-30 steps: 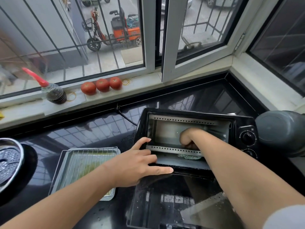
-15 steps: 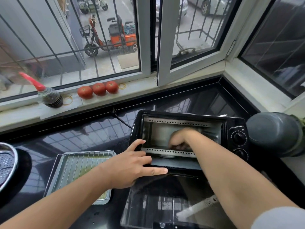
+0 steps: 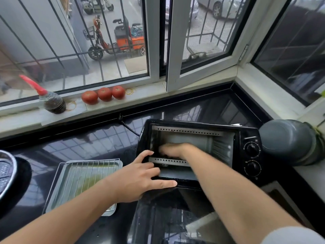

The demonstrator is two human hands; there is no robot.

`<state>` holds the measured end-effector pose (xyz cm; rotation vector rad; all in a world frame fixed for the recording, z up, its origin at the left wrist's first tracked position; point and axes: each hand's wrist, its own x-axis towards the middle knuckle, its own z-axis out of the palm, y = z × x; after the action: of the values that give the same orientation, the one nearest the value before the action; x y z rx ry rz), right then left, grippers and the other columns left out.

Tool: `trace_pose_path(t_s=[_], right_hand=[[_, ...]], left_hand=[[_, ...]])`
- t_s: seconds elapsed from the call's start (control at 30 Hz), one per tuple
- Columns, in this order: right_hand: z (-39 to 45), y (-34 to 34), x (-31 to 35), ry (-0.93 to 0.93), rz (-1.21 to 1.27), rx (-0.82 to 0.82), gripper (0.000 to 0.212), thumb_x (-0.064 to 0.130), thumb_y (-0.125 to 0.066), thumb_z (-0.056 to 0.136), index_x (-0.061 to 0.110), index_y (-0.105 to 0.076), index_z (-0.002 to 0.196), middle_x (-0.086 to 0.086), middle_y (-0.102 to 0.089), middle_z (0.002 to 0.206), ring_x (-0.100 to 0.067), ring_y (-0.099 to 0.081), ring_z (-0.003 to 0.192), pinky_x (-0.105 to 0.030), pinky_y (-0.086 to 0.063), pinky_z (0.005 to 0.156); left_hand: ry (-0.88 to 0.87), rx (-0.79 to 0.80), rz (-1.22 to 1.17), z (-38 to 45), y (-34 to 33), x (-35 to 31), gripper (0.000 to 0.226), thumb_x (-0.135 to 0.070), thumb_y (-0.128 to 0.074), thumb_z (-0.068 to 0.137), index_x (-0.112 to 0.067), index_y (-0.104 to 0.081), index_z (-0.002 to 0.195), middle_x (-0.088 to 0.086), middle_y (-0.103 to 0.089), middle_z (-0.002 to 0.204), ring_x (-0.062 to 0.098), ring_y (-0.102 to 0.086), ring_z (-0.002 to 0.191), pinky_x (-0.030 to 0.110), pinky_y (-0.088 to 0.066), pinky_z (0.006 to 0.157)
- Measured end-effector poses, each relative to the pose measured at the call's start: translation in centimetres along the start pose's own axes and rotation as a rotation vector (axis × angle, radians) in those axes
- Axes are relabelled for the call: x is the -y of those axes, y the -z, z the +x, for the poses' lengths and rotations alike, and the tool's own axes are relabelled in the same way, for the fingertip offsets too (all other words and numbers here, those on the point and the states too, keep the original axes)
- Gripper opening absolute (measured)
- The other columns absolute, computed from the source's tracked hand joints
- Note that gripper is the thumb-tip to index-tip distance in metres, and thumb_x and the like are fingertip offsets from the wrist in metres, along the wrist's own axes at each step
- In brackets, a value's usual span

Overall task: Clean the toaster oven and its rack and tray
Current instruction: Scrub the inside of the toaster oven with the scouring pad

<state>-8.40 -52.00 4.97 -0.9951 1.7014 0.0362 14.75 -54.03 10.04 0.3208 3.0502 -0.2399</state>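
Bracing with left hand (image 3: 139, 178): fingers straight, spread flat on the lower left corner of the toaster oven (image 3: 197, 152) frame, thumb hooking the left edge of the opening. Holding nothing, only pressing.

Lying open just under those fingertips: glass door (image 3: 175, 217), hinged down toward the body. Risk here: forearm weight dropping on the door, straining the hinge or tipping the oven forward.

Sitting well left of the left palm: tray (image 3: 84, 184) with the rack (image 3: 88, 175) laid on it, greenish smear showing, apparently not yet cleaned.

Reaching past the left fingertips, right hand (image 3: 174, 150) inside the cavity, low, toward the left wall. Fingers blurred and partly hidden; possibly curled on a cloth or scourer, cannot tell. Risk: knuckles catching the perforated strip (image 3: 168, 161) just below them, or snagging the heating element.

Trailing behind the oven: power cord (image 3: 128, 127), plug out of sight. Wiping wet while plugged in being the worst hazard.
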Motion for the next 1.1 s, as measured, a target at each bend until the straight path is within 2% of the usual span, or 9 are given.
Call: trace_pose_path(t_s=[0.07, 0.2, 0.3, 0.4, 0.5, 0.67, 0.8, 0.9, 1.1], right_hand=[[-0.5, -0.6, 1.3, 0.072, -0.058, -0.015, 0.05, 0.04, -0.026, 0.106, 0.015, -0.045, 0.145, -0.004, -0.048, 0.147, -0.02, -0.046, 0.13, -0.036, -0.035, 0.107], [-2.1, 3.0, -4.6, -0.202, -0.112, -0.045, 0.049, 0.039, -0.03, 0.101, 0.009, -0.064, 0.121, -0.008, -0.064, 0.097, -0.019, -0.051, 0.07, -0.027, -0.042, 0.065], [-1.7, 4.0, -6.6, -0.362, -0.212, -0.037, 0.039, 0.033, -0.033, 0.097, 0.009, -0.063, 0.103, -0.008, -0.053, 0.075, -0.019, -0.044, 0.054, -0.02, -0.038, 0.054], [-0.5, 2.3, -2.5, -0.186, -0.072, 0.02, 0.036, 0.038, -0.033, 0.102, 0.016, -0.06, 0.106, -0.01, -0.063, 0.101, -0.021, -0.053, 0.07, -0.026, -0.042, 0.059], [-0.5, 0.5, 0.7, 0.005, -0.055, 0.039, 0.036, 0.036, -0.032, 0.106, 0.021, -0.05, 0.134, -0.003, -0.058, 0.134, -0.021, -0.057, 0.106, -0.034, -0.047, 0.087], [-2.3, 3.3, -5.3, -0.325, -0.298, -0.069, 0.029, 0.024, -0.033, 0.099, 0.011, -0.055, 0.085, -0.011, -0.061, 0.085, -0.021, -0.054, 0.059, -0.025, -0.046, 0.058], [-0.9, 2.2, -3.2, -0.255, -0.174, -0.054, 0.038, 0.039, -0.036, 0.1, 0.012, -0.061, 0.105, -0.003, -0.06, 0.084, -0.018, -0.051, 0.063, -0.024, -0.043, 0.059], [0.1, -0.5, 1.2, -0.019, -0.027, -0.035, 0.044, 0.038, -0.033, 0.103, 0.015, -0.054, 0.133, -0.003, -0.061, 0.121, -0.018, -0.052, 0.096, -0.032, -0.04, 0.082], [-1.8, 3.1, -6.2, -0.316, -0.219, -0.1, 0.022, 0.026, -0.04, 0.093, 0.016, -0.059, 0.089, -0.007, -0.056, 0.079, -0.021, -0.047, 0.058, -0.024, -0.041, 0.057]], left_hand=[[0.011, -0.005, 0.004, 0.0, 0.1, -0.1, 0.095, -0.011, -0.066, 0.085, -0.041, -0.02, 0.162, -0.007, -0.048, 0.087, 0.016, -0.051, 0.077, 0.057, -0.015, 0.121], [0.02, 0.0, -0.024, 0.0, 0.4, -0.1, 0.094, -0.006, -0.058, 0.086, -0.041, -0.016, 0.163, -0.007, -0.047, 0.087, 0.016, -0.05, 0.079, 0.056, -0.009, 0.122], [0.02, 0.019, -0.046, 0.0, 0.5, 0.0, 0.096, -0.006, -0.061, 0.087, -0.042, -0.015, 0.163, -0.006, -0.046, 0.088, 0.017, -0.052, 0.081, 0.056, -0.008, 0.122], [0.019, 0.002, -0.032, 0.1, 0.4, -0.1, 0.095, -0.008, -0.063, 0.086, -0.041, -0.018, 0.163, -0.007, -0.042, 0.085, 0.016, -0.051, 0.078, 0.056, -0.012, 0.121], [0.015, -0.011, -0.01, 0.0, 0.3, -0.4, 0.096, -0.009, -0.067, 0.084, -0.04, -0.022, 0.162, -0.008, -0.045, 0.084, 0.016, -0.051, 0.076, 0.056, -0.016, 0.12], [0.033, -0.017, -0.034, -0.1, 0.2, -0.8, 0.098, -0.006, -0.065, 0.087, -0.043, -0.015, 0.163, -0.006, -0.048, 0.087, 0.017, -0.052, 0.078, 0.057, -0.018, 0.123], [0.034, -0.019, -0.043, 0.0, 0.1, -0.6, 0.094, -0.007, -0.061, 0.089, -0.044, -0.015, 0.162, -0.004, -0.051, 0.089, 0.018, -0.054, 0.079, 0.056, -0.011, 0.124], [0.023, -0.02, -0.033, -0.1, 0.2, -0.6, 0.094, -0.006, -0.062, 0.086, -0.042, -0.019, 0.162, -0.006, -0.05, 0.089, 0.017, -0.053, 0.08, 0.056, -0.011, 0.122], [0.045, -0.028, -0.044, -0.1, 0.1, -0.7, 0.094, -0.008, -0.062, 0.088, -0.044, -0.018, 0.162, -0.007, -0.046, 0.086, 0.016, -0.049, 0.077, 0.054, -0.012, 0.123]])
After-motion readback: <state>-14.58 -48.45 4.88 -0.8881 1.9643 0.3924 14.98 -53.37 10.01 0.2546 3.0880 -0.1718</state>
